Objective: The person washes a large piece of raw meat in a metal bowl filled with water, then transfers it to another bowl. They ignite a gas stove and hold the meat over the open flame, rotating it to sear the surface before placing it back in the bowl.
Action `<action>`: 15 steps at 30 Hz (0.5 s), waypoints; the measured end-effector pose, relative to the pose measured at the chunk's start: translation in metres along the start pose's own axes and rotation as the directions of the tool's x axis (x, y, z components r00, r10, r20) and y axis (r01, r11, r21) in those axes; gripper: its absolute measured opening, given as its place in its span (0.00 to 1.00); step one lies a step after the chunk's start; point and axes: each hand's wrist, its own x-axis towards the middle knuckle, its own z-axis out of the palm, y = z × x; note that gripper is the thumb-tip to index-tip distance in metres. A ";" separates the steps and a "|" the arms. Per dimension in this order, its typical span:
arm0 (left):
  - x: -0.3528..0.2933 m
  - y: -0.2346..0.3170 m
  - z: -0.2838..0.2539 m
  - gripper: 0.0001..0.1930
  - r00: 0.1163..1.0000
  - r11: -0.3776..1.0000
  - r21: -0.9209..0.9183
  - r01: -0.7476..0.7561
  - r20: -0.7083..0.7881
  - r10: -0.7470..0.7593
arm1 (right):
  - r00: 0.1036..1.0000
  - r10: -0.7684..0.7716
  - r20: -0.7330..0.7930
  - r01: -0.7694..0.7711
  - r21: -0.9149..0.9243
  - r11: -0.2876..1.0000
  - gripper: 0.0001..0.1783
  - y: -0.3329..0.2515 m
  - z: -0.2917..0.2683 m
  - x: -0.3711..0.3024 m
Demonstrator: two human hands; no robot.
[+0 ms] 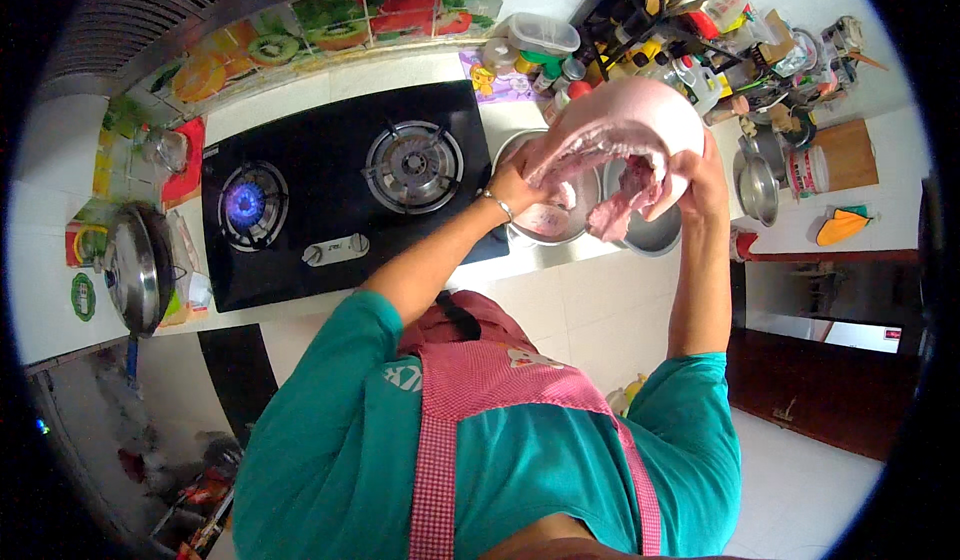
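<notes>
Both your hands are full: left hand [518, 182] and right hand [705, 175] are each closed on an end of one big, pale, skin-on slab of meat [640, 110]. It is bent into an arch, skin outward, with a red flap [638, 198] hanging on the side by your right hand. You have it raised above the left bowl [578, 228] and the right bowl [658, 237] — both metal, near the front edge of the counter [395, 72], just past the right edge of the black cooktop [320, 155].

To hold it well, spread your fingers under the weight rather than pinching, since raw skin probably slips. Level ends and a low carry over the bowls should catch drips. Mind your left forearm, too — the cooktop's left burner [246, 203] is lit, though well apart from you.
</notes>
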 end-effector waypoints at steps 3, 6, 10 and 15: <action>-0.010 0.000 -0.011 0.36 0.988 0.968 -0.204 0.143 -0.032 -0.152 | 0.986 0.012 -0.164 0.025 0.223 0.974 0.30 -0.003 0.015 0.001; -0.037 -0.002 -0.041 0.29 0.980 0.862 -0.493 0.123 -0.077 -0.184 | 0.995 0.104 -0.005 -0.097 0.328 0.940 0.27 -0.002 0.044 0.006; -0.103 0.007 -0.099 0.28 0.871 0.598 -0.667 0.443 0.164 -0.463 | 0.969 0.241 0.054 -0.244 0.368 0.897 0.22 0.025 0.081 0.019; -0.205 -0.016 -0.174 0.25 0.847 0.640 -0.586 0.497 0.170 -0.503 | 0.889 0.409 0.208 -0.458 0.344 0.820 0.17 0.062 0.178 0.031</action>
